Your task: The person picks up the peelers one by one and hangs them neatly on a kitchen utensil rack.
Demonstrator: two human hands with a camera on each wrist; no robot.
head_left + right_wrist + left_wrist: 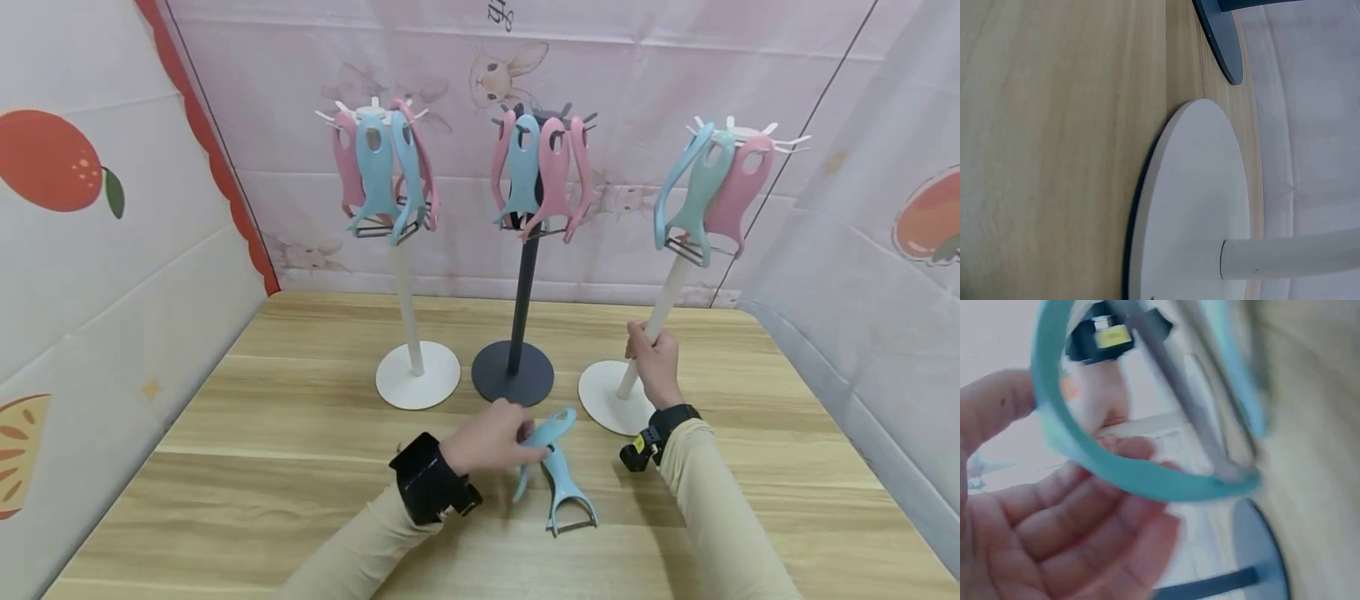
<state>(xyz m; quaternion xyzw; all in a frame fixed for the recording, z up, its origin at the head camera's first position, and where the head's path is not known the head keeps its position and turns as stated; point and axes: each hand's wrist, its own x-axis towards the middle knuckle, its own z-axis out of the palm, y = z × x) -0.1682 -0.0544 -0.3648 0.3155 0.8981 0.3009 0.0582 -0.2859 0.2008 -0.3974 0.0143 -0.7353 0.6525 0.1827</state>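
Observation:
My left hand [491, 437] pinches a light blue peeler [552, 427] just above the table. In the left wrist view the peeler's curved frame [1110, 462] and metal blade [1172, 381] show between thumb and fingers, partly blurred. Another blue peeler [558, 479] lies on the table right by it, blade end toward me. My right hand [656, 362] grips the pole of the right white stand [670, 292] low down, above its round base [1191, 206]. Blue and pink peelers [738, 187] hang from the hooks of that stand. The right fingers are out of the right wrist view.
A second white stand [417, 377] on the left and a dark stand [513, 375] in the middle both carry blue and pink peelers. They stand on the wooden table [300, 433]. Printed cloth walls [637, 75] enclose the back and sides.

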